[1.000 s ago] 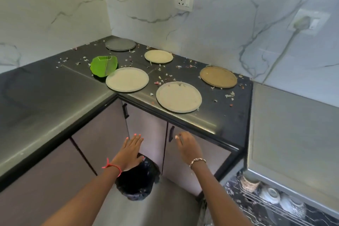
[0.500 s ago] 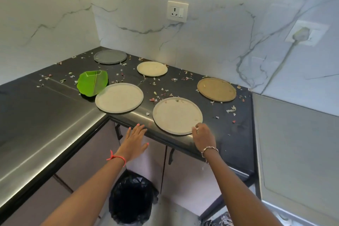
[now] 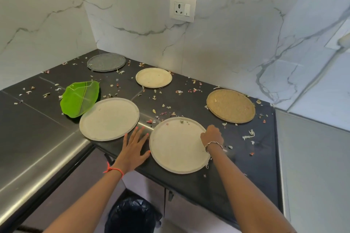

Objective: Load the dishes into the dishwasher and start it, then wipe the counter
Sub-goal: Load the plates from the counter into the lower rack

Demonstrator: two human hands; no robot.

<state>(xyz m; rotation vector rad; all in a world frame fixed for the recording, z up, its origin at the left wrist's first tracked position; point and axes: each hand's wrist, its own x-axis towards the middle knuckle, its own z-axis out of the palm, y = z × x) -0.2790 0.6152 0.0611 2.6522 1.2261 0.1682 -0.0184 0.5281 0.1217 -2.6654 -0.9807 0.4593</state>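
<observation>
Now right hand [image 3: 212, 135] grips the near plate [image 3: 176, 147] at its rim; left hand [image 3: 133, 145] flat beside.

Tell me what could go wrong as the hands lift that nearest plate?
The nearest plate lies close to the front edge of the counter, gripped only at one rim by the right hand; it might tip or slip. The left hand lies flat beside it, not supporting. Crumbs on it could spill when tilted.
</observation>
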